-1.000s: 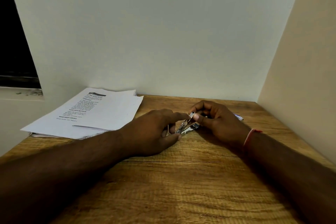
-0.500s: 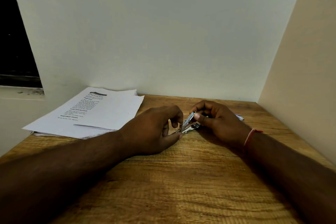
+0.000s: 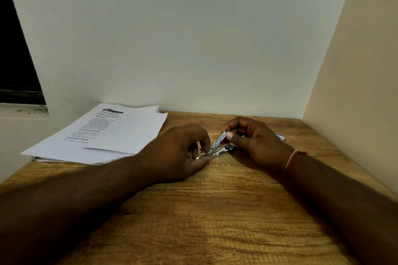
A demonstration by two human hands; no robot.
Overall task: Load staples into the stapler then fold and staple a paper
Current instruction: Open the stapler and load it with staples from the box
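Observation:
A small metal stapler (image 3: 217, 145) lies hinged open on the wooden table (image 3: 215, 221), its top arm tilted up to the right. My right hand (image 3: 256, 140) pinches the raised arm's tip between thumb and fingers. My left hand (image 3: 178, 153) rests on the table and grips the stapler's hinge end with curled fingers. Whether staples sit in the channel is too small to tell. A stack of white paper (image 3: 107, 133), the top sheet printed with text, lies at the back left, apart from both hands.
A small white and blue object (image 3: 281, 136) peeks out behind my right hand. Walls close the table at the back and on the right. A dark window opening (image 3: 17, 60) with a sill is at the left.
My left index finger, stretched toward the stapler's raised arm a second ago, has curled back to the hinge end. The stapler's top arm stands a little steeper. My right hand has hardly moved.

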